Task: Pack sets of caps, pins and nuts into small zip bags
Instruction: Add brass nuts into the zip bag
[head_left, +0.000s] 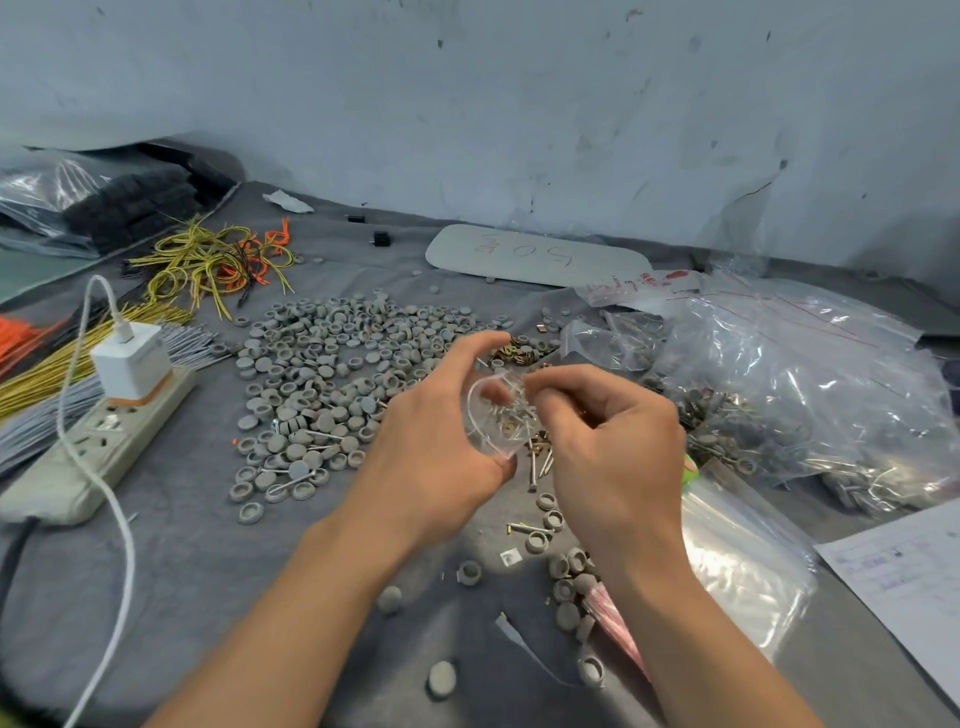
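Working over a grey cloth (197, 561) against a scuffed pale wall (519, 104), we hold one small zip bag (493, 415) between two hands, just above the cloth. Our left hand (431, 457) curls around it; our right hand (608, 441) pinches its rim. Its long axis runs up and away from us, mouth uppermost and rounded open. Grey caps (332, 364) lie heaped beyond counting; one power strip (98, 441) lies left.

Centre: grey caps (332, 358) on a darker grey cloth (208, 571). Upper left: yellow wires (202, 267), seemingly black-striped, beside orange wires (272, 241). Left: white charger (132, 361). Right: clear bags (810, 374) with red zip lines.
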